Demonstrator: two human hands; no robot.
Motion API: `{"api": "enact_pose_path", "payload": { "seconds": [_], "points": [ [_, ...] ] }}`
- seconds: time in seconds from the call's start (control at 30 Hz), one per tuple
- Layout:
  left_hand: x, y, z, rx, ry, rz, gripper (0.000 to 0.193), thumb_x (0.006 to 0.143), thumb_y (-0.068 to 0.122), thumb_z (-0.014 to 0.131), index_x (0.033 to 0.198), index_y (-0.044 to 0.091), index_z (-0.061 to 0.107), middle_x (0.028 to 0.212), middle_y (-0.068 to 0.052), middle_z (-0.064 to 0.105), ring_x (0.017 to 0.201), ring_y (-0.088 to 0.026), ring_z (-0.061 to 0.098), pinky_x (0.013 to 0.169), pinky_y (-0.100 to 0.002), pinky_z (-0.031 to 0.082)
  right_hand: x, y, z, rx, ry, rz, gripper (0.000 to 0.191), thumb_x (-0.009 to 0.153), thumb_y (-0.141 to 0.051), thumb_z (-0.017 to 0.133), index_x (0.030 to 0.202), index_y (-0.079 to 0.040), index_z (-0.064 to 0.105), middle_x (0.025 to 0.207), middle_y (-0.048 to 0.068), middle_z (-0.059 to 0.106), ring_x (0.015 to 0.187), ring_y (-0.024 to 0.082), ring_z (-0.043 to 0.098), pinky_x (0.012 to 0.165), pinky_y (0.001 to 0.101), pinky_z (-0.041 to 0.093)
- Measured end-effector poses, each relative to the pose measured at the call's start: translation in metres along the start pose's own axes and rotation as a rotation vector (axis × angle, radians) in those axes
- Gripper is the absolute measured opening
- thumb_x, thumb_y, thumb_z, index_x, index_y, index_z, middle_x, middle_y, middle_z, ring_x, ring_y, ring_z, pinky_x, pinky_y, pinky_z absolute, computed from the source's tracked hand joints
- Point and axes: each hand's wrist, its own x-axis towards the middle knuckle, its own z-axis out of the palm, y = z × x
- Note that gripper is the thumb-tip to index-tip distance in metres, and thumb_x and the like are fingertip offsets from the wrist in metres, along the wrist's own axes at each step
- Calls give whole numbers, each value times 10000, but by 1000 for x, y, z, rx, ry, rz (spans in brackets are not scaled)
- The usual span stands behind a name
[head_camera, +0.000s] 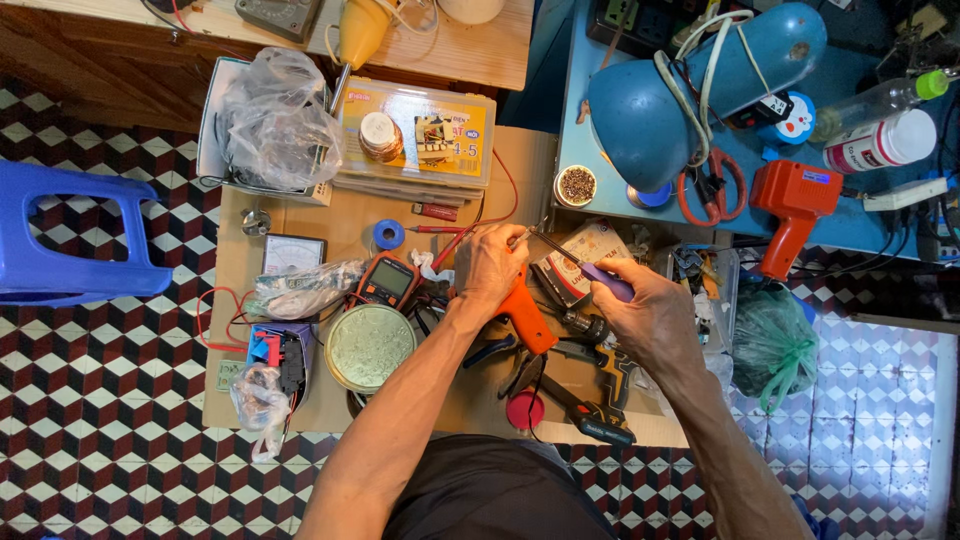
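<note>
Left hand (490, 268) is wrapped around the orange soldering gun (524, 318), right hand (650, 312) pinching a purple-handled screwdriver (585, 268) at its tip. Looks mid-adjustment; needs a steady tip.

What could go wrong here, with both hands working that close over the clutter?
The right hand aims a purple-handled screwdriver at the left hand, which grips an orange tool; a slip could jab the fingers. Red wires run just beside the left hand and might snag.
</note>
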Motion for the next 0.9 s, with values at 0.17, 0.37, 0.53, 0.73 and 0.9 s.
{"api": "enact_pose_path", "payload": {
  "seconds": [0.17,0.37,0.53,0.73,0.9],
  "points": [
    [5,10,-7,24,-55,-60,237,844,268,736,1042,158,806,990,-98,781,854,-291,730,742,-405,561,-2,5,5,46,88,-96,343,892,-251,705,1186,-76,731,941,121,774,747,188,742,660,325,573],
    [7,15,-6,33,-167,-201,238,890,271,694,1097,204,790,909,-138,767,761,-297,750,682,-409,564,1,6,4,18,44,-7,360,874,-252,714,1201,-104,737,887,119,774,724,197,747,657,332,569],
    [8,12,-8,32,-107,-25,246,877,252,721,1096,160,780,945,-152,759,809,-334,738,688,-435,569,7,-2,-2,-61,-29,42,359,893,-261,677,1225,-137,737,840,107,762,662,209,721,602,372,561],
    [16,15,1,89,-201,7,252,857,252,742,1084,144,768,938,-164,749,824,-362,721,715,-469,565,49,-20,-26,-552,-321,23,344,959,-405,583,1168,-190,751,644,144,725,557,291,660,585,462,505],
    [14,15,19,178,-56,173,157,791,176,773,887,61,727,879,-130,739,877,-331,702,787,-463,543,85,-40,-31,-560,-457,38,447,950,-418,594,869,-28,800,618,152,695,557,270,669,583,448,522]
  ]
}}
